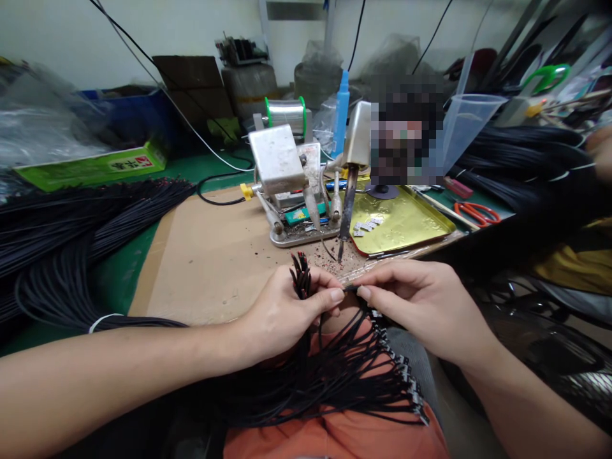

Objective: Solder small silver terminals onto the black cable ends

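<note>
My left hand [291,306] is closed round a bundle of black cables [301,277], whose reddish tips stick up above the fingers. Between its thumb and forefinger and the fingertips of my right hand [415,296] is a short dark cable end [352,288]. The right thumb and forefinger pinch that piece. Many more black cables [335,395] hang below the hands over an orange garment, with small metallic connectors [406,376] at their ends. A soldering iron [348,204] points down just beyond the hands.
Behind the hands stands a metal soldering fixture [277,159] with a solder spool [285,115]. A yellow tray [401,223] holds small pale parts. Orange-handled scissors [478,213] are at the right, cable bundles [95,242] at the left. Part of another person's hand [601,153] shows at the right edge.
</note>
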`<state>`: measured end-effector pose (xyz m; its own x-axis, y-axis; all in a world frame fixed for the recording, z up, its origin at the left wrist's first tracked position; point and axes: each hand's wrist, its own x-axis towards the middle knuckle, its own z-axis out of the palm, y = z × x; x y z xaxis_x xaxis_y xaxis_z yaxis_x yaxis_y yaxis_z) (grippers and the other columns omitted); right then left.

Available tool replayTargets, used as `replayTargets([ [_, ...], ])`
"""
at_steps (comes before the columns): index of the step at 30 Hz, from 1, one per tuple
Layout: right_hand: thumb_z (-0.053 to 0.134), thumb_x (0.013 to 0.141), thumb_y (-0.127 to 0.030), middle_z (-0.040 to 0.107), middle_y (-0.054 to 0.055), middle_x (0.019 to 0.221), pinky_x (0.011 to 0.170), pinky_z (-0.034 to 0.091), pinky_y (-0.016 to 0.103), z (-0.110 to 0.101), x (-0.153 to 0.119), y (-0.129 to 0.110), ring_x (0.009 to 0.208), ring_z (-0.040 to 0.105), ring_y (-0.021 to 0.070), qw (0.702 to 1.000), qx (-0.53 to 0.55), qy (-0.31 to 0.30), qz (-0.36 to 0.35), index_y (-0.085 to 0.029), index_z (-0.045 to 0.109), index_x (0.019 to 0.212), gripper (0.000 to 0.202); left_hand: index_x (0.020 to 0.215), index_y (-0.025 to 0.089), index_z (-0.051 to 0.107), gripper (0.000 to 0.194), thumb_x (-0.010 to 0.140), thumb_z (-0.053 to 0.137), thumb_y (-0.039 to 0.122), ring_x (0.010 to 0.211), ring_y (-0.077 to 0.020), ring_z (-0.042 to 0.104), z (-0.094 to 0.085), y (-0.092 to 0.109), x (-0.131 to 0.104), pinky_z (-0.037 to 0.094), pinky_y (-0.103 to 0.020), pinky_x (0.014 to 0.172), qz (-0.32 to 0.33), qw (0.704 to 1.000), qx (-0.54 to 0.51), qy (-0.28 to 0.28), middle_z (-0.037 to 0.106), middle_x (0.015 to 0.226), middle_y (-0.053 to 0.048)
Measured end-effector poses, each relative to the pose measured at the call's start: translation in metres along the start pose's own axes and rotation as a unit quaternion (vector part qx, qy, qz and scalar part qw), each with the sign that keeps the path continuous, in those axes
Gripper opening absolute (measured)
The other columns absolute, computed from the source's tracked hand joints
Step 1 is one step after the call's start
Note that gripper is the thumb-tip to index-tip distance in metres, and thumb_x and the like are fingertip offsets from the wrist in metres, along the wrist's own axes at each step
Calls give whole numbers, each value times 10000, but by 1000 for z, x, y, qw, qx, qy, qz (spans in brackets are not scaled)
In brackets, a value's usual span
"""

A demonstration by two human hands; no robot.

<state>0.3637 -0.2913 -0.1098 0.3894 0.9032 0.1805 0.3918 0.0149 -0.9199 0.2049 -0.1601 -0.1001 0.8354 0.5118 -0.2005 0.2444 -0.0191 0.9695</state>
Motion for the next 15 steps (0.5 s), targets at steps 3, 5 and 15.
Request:
replayTargets([
  [3,727,861,-216,777,5,842,716,544,242,1,0,1,753,711,146,998,53,-9,26,-237,798,904,86,840,102,692,150,849,697,251,550,-84,546,0,-1,0,403,-172,481,8,1000,2,-1,664,648,-19],
  [5,746,852,-239,768,5,812,692,533,232,6,1,5,726,696,135,992,115,-14,51,-225,793,883,59,828,108,687,137,827,716,241,571,-96,572,0,-2,0,418,-177,493,12,1000,-2,1,672,654,-22],
  [15,740,855,-287,761,33,851,745,538,302,30,-5,14,790,697,186,988,146,39,41,-217,783,882,87,834,133,623,186,825,724,289,528,-101,570,3,-2,-2,437,-192,496,22,999,-39,-16,630,585,10],
])
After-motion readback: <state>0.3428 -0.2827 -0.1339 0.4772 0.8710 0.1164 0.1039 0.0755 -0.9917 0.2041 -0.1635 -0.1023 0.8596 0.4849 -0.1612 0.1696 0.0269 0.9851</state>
